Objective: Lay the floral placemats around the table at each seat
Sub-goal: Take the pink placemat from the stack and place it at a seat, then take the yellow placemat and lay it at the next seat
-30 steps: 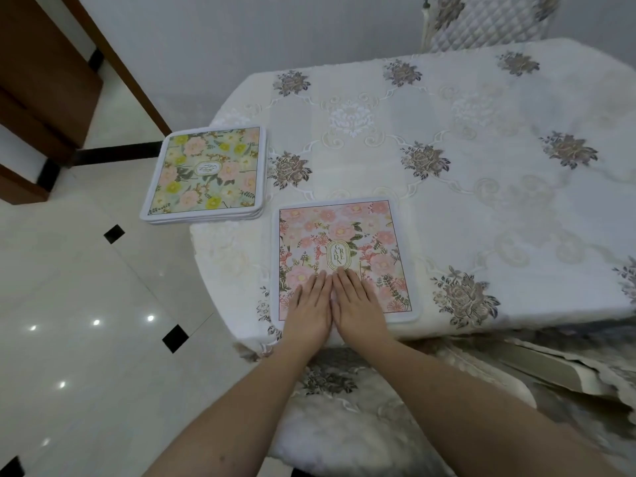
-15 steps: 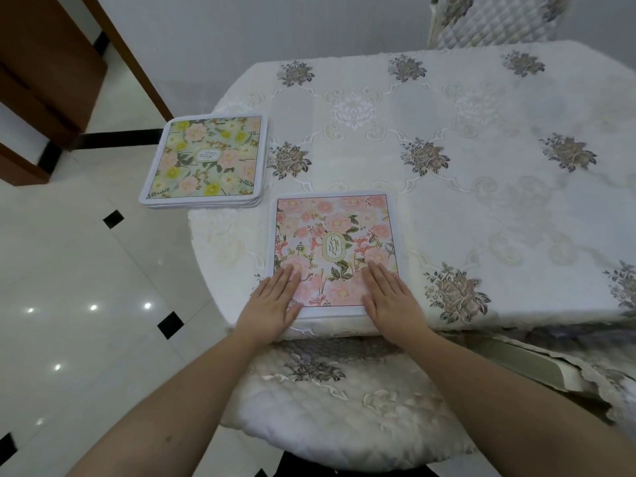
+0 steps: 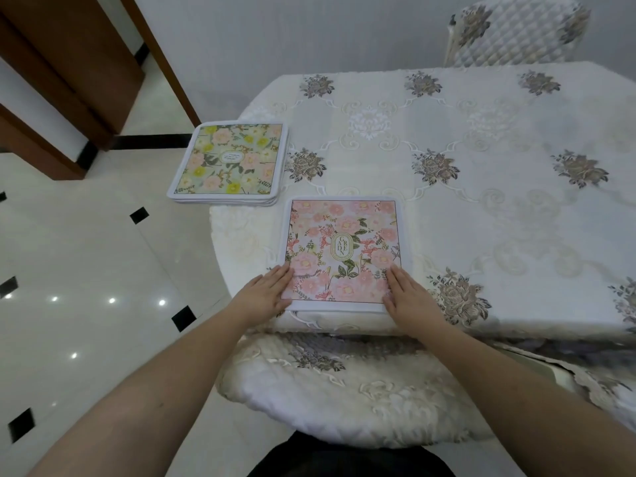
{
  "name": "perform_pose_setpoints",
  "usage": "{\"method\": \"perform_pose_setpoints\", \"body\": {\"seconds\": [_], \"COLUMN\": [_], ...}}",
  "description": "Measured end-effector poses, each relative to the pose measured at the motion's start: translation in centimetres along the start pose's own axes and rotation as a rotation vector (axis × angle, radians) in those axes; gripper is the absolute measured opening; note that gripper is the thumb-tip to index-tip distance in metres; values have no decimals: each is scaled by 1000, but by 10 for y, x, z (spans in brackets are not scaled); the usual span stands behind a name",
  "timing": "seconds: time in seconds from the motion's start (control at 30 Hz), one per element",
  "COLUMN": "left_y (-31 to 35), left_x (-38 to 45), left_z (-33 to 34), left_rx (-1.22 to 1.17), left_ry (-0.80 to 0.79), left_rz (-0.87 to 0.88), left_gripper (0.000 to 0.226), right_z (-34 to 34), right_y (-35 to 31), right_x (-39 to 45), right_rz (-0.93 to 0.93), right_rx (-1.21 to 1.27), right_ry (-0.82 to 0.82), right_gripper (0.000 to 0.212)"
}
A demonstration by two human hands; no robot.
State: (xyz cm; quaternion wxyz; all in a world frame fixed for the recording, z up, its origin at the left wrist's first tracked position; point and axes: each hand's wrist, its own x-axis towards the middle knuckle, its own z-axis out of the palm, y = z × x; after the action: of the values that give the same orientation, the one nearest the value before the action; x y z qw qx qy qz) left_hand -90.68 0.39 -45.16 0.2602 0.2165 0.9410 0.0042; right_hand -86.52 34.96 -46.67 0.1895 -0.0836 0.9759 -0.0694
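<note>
A pink floral placemat (image 3: 344, 251) with a white border lies flat at the table's near edge, in front of a cushioned chair seat. My left hand (image 3: 266, 292) rests flat on its near left corner, fingers straight. My right hand (image 3: 409, 296) lies flat on its near right corner, fingers straight too. A stack of placemats (image 3: 229, 163), the top one yellow and pink floral, sits on the table's left corner and overhangs the edge.
The table (image 3: 499, 208) wears a white embroidered cloth with grey roses. A quilted chair seat (image 3: 330, 390) is tucked below the near edge. Another quilted chair (image 3: 512, 29) stands at the far side. Glossy tiled floor and a wooden door frame (image 3: 155, 46) lie to the left.
My hands slid apart from the middle of the pink placemat's near edge to its two near corners. The view has shifted back slightly.
</note>
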Motion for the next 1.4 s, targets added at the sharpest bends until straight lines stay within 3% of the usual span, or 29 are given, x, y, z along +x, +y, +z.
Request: {"method": "perform_pose_setpoints", "body": {"seconds": [0.1, 0.33, 0.43, 0.5, 0.6, 0.8, 0.93, 1.17, 1.3, 1.4], "left_y": [16, 48, 62, 66, 63, 55, 43, 7, -27, -50], "left_x": [-6, -17, -23, -34, -48, -85, -120, -202, -259, -300], "left_z": [0, -7, -23, -26, -22, -27, -23, -6, 12, 26], "left_rx": [-16, 25, 155, 140, 65, -15, -70, -184, -199, -222], "left_ry": [4, -91, 9, 165, 224, 241, 266, 409, 413, 359], "left_rz": [-73, -207, -198, -213, -220, -270, -313, -381, -439, -502], "left_gripper": [74, 72, 51, 76, 99, 101, 87, 89, 114, 117], "right_z": [-5, -35, -46, -53, -61, -59, -72, -91, -105, -109], "right_y": [-5, -14, -13, -16, -37, -92, -131, -212, -247, -282], "right_x": [1, 4, 0, -5, -12, -26, -34, -57, -67, -75], "right_rz": [16, 39, 96, 193, 223, -3, -71, -177, -168, -173], "right_rx": [-15, 84, 42, -19, 11, -48, -60, -37, 49, 22], "right_ry": [-39, -205, -241, -241, -247, -304, -267, -203, -197, -132], "right_gripper": [63, 68, 64, 56, 54, 62, 61, 64, 65, 64]}}
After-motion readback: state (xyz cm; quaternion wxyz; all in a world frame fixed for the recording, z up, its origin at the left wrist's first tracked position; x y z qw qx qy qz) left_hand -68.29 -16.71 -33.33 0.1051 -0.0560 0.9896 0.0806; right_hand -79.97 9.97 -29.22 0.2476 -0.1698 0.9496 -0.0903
